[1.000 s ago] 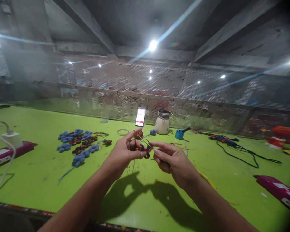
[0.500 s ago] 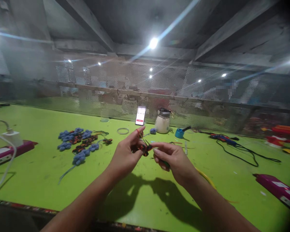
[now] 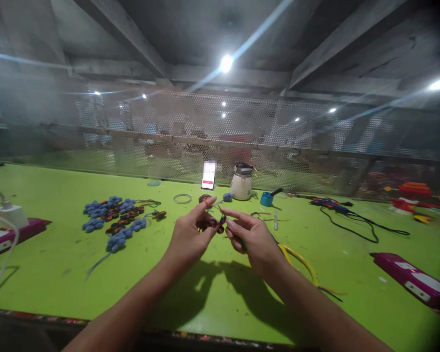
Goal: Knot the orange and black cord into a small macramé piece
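Above the green table my two hands meet over a small knotted cord piece in red, orange and black. My left hand pinches that piece, its forefinger stretched out over it. My right hand pinches the cord's end from the right, and a green-handled tool shows under its fingers. Thin cord strands run up between the fingertips.
A pile of blue and dark knotted pieces lies to the left. Behind the hands are a lit phone, a white jar, a blue cup, a ring. Black cables and magenta boxes lie right.
My hands have shifted slightly left and closer together, working the knotted piece. The view has tilted a little, bringing yellow-handled scissors into sight by my right wrist.
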Demonstrator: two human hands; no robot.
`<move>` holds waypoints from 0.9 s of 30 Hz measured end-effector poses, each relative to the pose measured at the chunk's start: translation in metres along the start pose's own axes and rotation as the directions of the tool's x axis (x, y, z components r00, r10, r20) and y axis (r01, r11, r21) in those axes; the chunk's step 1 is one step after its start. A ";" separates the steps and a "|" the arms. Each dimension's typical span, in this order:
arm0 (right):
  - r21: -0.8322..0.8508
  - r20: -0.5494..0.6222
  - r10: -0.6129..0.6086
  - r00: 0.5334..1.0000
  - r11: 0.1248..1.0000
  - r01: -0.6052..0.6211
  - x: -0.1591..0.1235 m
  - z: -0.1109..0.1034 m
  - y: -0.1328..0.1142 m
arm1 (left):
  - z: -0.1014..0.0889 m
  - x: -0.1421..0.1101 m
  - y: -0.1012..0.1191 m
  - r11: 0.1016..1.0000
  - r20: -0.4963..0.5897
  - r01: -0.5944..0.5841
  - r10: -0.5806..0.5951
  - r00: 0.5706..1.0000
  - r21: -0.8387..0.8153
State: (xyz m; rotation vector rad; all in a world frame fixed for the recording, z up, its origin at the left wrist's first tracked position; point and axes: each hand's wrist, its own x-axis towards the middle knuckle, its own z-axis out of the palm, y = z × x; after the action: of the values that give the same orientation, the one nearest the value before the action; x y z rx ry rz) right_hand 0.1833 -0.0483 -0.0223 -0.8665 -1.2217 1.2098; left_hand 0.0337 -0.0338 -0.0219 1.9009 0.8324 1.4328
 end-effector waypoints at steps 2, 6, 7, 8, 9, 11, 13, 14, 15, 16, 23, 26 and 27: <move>-0.010 -0.007 -0.038 0.999 0.999 0.038 -0.001 0.001 0.001 | -0.002 0.003 0.003 0.948 0.025 0.191 -0.191 0.981 -0.255; -0.060 0.009 -0.099 0.995 0.993 0.099 0.000 -0.001 0.004 | -0.006 0.008 0.004 0.817 0.073 0.327 -0.334 0.940 -0.475; -0.072 0.013 -0.118 0.993 0.990 0.119 0.001 -0.002 0.005 | -0.007 0.009 0.004 0.795 0.082 0.343 -0.350 0.933 -0.501; -0.085 0.016 -0.137 0.990 0.987 0.138 0.001 -0.002 0.005 | -0.008 0.009 0.003 0.774 0.092 0.356 -0.363 0.927 -0.524; -0.099 0.020 -0.155 0.988 0.983 0.156 0.002 -0.003 0.005 | -0.009 0.009 0.003 0.754 0.105 0.368 -0.375 0.921 -0.545; -0.133 0.029 -0.185 0.982 0.973 0.187 0.002 -0.004 0.004 | -0.011 0.010 0.004 0.715 0.138 0.394 -0.390 0.910 -0.578; -0.182 0.053 -0.213 0.976 0.959 0.219 0.002 -0.006 0.003 | -0.012 0.010 0.004 0.686 0.169 0.416 -0.400 0.901 -0.597; -0.212 0.072 -0.229 0.971 0.947 0.239 0.002 -0.008 0.001 | -0.013 0.010 0.005 0.677 0.178 0.424 -0.404 0.897 -0.601; -0.247 0.094 -0.245 0.965 0.933 0.261 0.002 -0.009 0.000 | -0.014 0.010 0.005 0.673 0.183 0.429 -0.406 0.895 -0.603; -0.284 0.118 -0.257 0.959 0.917 0.281 0.002 -0.011 -0.001 | -0.014 0.010 0.005 0.674 0.184 0.430 -0.407 0.895 -0.600; -0.578 0.292 -0.266 0.919 0.716 0.391 0.002 -0.024 -0.015 | -0.017 0.010 0.004 0.721 0.169 0.420 -0.396 0.903 -0.551; -0.652 0.384 -0.228 0.895 0.619 0.438 0.001 -0.028 -0.023 | -0.017 0.011 0.004 0.733 0.170 0.423 -0.397 0.902 -0.533; -0.666 0.402 -0.216 0.890 0.597 0.446 0.001 -0.029 -0.025 | -0.017 0.011 0.004 0.737 0.172 0.424 -0.396 0.902 -0.527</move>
State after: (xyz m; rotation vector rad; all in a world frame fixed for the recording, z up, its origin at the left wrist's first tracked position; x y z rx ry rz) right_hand 0.2162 -0.0490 -0.0031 -0.9931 -2.0961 0.4800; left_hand 0.0201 -0.0265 -0.0084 1.2072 0.6610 1.1747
